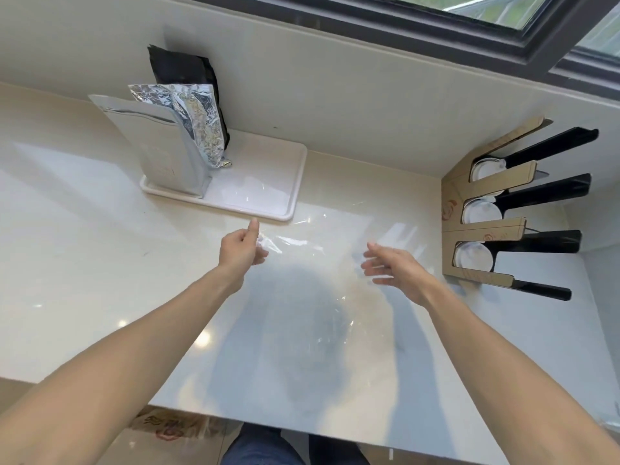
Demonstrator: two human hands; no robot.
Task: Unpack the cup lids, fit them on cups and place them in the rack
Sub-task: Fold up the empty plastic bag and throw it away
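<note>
The left hand [242, 250] pinches one end of a clear plastic bag [312, 263] between thumb and curled fingers, holding that end just above the counter [84, 263] near the front edge of a white tray [268, 182]. The bag is see-through and hard to trace; it spreads from the left hand toward the right and down toward the near edge of the counter, with bright creases showing where it folds. Whether anything is inside it cannot be told.

The right hand [396, 270] hovers over the right part of the bag with its fingers straight and spread apart, palm turned toward the left hand. It grips nothing, and whether the fingertips touch the plastic cannot be told.

At the right edge of the counter, against the wall, stands a rack [486, 229] made of tan board with black prongs reaching out to the right. Three cups with white lids [476, 256] lie in its slots, one above the other in the view, their lidded ends facing the counter.

The white tray sits at the back of the counter against the wall. On its left end stand three pouches close together: a silver pouch [157, 152] in front, a crinkled foil pouch [198, 122] behind it, and a black pouch [188, 72] at the back, leaning on the wall. A dark-framed window [436, 15] runs above the wall at the top right.
</note>
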